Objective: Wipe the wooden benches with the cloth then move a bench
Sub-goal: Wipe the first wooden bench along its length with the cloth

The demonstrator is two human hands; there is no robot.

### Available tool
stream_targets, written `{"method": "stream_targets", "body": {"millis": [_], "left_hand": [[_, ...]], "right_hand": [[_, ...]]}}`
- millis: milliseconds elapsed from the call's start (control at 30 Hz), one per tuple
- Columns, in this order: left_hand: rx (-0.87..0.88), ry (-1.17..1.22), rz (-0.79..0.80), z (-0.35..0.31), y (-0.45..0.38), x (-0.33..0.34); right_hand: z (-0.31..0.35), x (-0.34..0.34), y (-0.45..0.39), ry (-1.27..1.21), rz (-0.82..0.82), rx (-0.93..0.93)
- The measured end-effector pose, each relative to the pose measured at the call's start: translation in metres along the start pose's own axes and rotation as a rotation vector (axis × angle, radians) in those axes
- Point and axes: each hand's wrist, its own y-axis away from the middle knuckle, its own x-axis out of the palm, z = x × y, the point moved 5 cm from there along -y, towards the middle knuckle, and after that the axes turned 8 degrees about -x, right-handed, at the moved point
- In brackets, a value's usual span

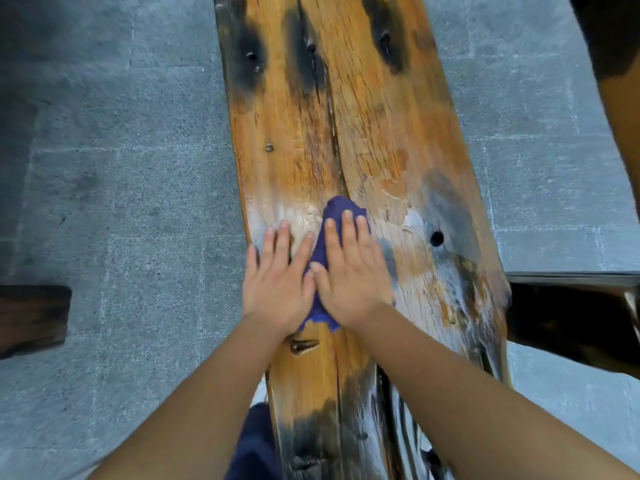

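A long wooden bench (374, 126) of two orange-brown planks with dark stains runs away from me down the middle of the view. A purple cloth (337, 209) lies on the seat near me. My right hand (349, 275) presses flat on the cloth, fingers spread, covering most of it. Beside it on the left, my left hand (277, 282) lies flat with its fingers apart; its thumb side touches the cloth's edge and its other fingers rest on bare wood. Wet, pale patches shine on the wood to the right of my hands.
Grey paving (131, 188) lies on both sides of the bench. Dark wooden pieces stick into view at the left edge (33, 317) and the right edge (575, 317). Another brown wooden surface (620, 109) shows at the top right.
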Motion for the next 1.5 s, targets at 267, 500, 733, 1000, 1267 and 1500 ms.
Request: {"method": "stream_targets", "body": {"millis": [267,500,733,1000,1267,1500], "left_hand": [[-0.259,0.866,-0.078,0.104,-0.003,-0.005],[-0.049,0.886,-0.09,0.054,-0.037,-0.03],[0.12,0.36,-0.059,0.019,-0.064,-0.031],[0.342,0.229,0.095,-0.098,-0.079,-0.023],[0.15,0.732,0.34,-0.147,-0.091,-0.035],[0.324,0.927,0.24,-0.135,-0.079,-0.07]], "right_hand": [[0.109,0.016,-0.066,0.014,-0.014,-0.294],[0.098,0.017,-0.086,0.149,0.069,-0.348],[0.008,-0.024,-0.049,-0.009,-0.059,-0.371],[-0.108,-0.065,0.003,0.089,-0.056,-0.13],[-0.142,-0.07,0.026,-0.441,-0.27,0.559],[-0.131,-0.09,0.042,-0.72,-0.332,0.446]]}}
